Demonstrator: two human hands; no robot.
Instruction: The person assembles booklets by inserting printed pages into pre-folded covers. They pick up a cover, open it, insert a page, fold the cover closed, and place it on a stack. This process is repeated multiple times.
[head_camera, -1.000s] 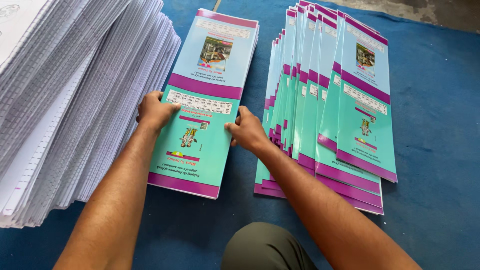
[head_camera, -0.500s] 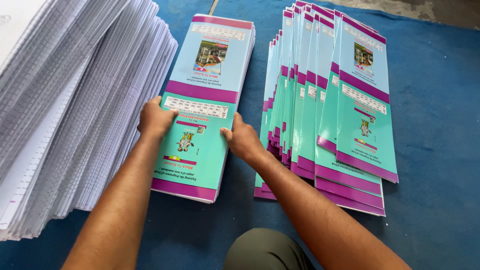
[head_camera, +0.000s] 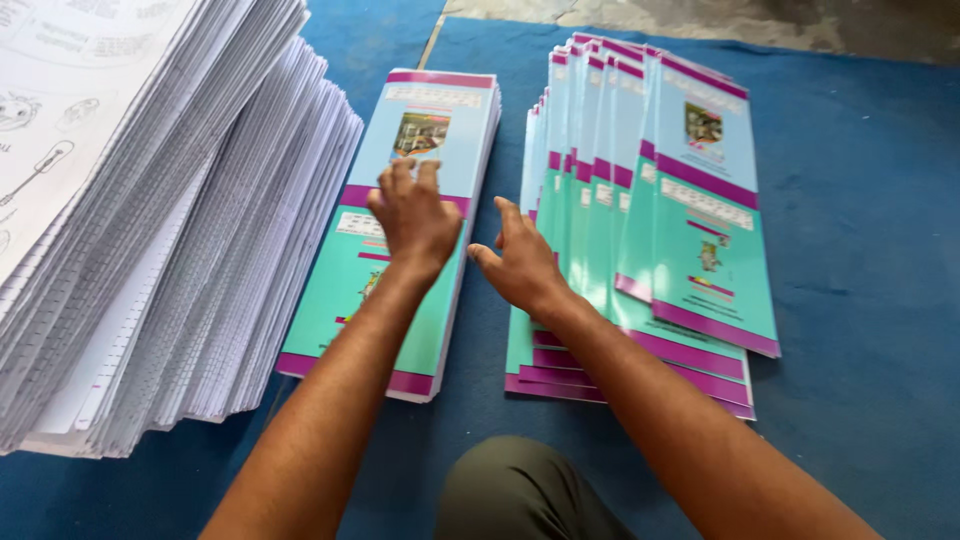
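The booklet covers (head_camera: 400, 230) looked like glossy, smooth paper; the white sheets (head_camera: 150, 200) matt paper; the blue mat (head_camera: 860, 250) rough cloth.

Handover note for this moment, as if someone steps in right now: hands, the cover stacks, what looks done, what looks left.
Left hand: flat, palm down, on top of the squared stack of covers; holds nothing.
Right hand: open, fingers spread, in the gap between that stack and the fanned stack of covers; contact unclear.
Both stacks lie on the blue mat. A tall pile of white printed sheets stands at the left.
Done: the left-hand stack looks even-edged.
Left: the fanned stack is unsquared.
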